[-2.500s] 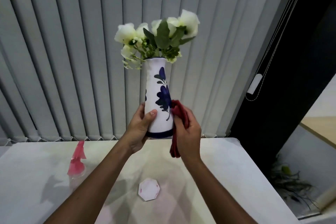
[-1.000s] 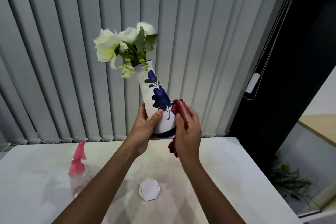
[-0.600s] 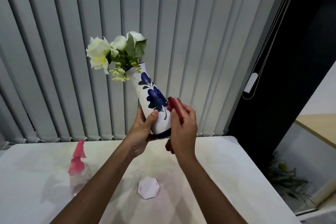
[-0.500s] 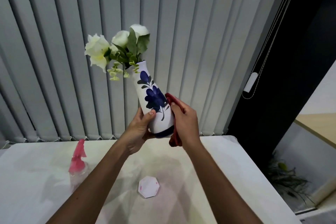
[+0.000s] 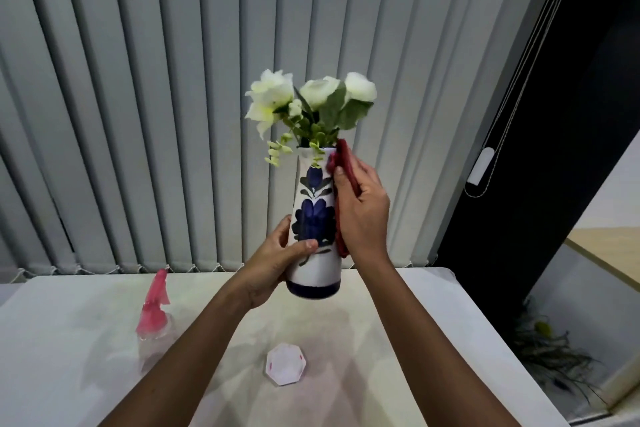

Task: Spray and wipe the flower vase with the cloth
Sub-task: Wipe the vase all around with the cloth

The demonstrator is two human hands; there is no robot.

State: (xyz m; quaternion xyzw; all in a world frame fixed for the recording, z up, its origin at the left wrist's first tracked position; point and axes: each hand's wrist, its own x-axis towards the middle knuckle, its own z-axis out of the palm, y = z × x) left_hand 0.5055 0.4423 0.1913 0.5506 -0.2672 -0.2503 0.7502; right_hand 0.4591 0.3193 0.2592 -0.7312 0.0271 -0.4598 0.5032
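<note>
A white flower vase (image 5: pixel 313 270) with a blue flower pattern and white flowers (image 5: pixel 304 104) is held upright in the air above the table. My left hand (image 5: pixel 275 263) grips its lower body from the left, thumb across the front. My right hand (image 5: pixel 362 211) presses a dark red cloth (image 5: pixel 343 163) against the vase's right side, reaching up to the rim. Part of the cloth is hidden under my palm. The spray bottle (image 5: pixel 154 319), clear with a pink head, stands on the table at the left.
A white table (image 5: pixel 415 340) lies below, with a small octagonal white coaster (image 5: pixel 285 364) near its middle. Grey vertical blinds (image 5: pixel 138 114) hang behind it. At the right a dark opening, a blind cord weight (image 5: pixel 481 166) and a plant (image 5: pixel 547 350) on the floor.
The vase has gone from tilted left to upright and sits further right. My right hand with the cloth has slid up from the vase's lower part to its neck.
</note>
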